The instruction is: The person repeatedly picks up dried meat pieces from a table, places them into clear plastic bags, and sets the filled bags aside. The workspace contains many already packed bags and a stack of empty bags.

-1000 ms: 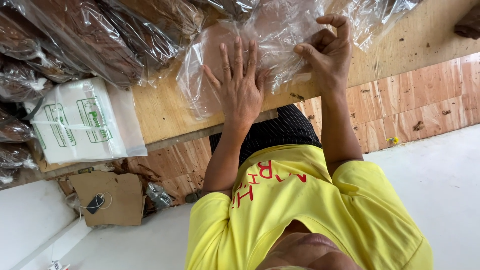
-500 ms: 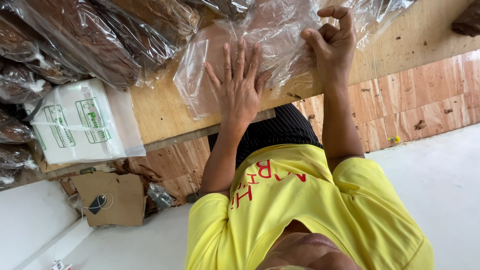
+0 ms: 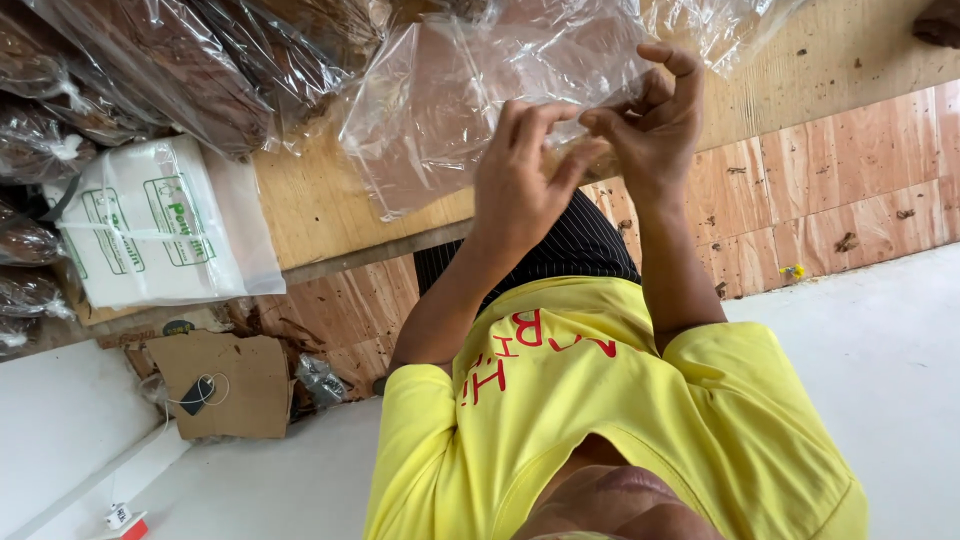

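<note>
A clear empty plastic bag point(image 3: 450, 110) lies partly on the wooden tabletop point(image 3: 310, 205), its near edge lifted. My left hand point(image 3: 520, 185) pinches that edge with thumb and fingertips. My right hand point(image 3: 655, 120) pinches the same edge just beside it, and the fingertips of both hands almost meet. The bag's mouth sits between the two hands. My yellow shirt point(image 3: 600, 400) fills the lower middle of the view.
Several clear bags packed with brown material point(image 3: 160, 70) are piled at the upper left of the table. A white packet with green print point(image 3: 150, 225) lies at the table's left edge. A cardboard piece point(image 3: 225, 385) rests on the floor below. More loose plastic point(image 3: 720, 25) lies at the top right.
My left hand, which lay flat with spread fingers on the bag, has lifted and closed on the bag's edge next to my right hand. The bag's near edge has risen off the table.
</note>
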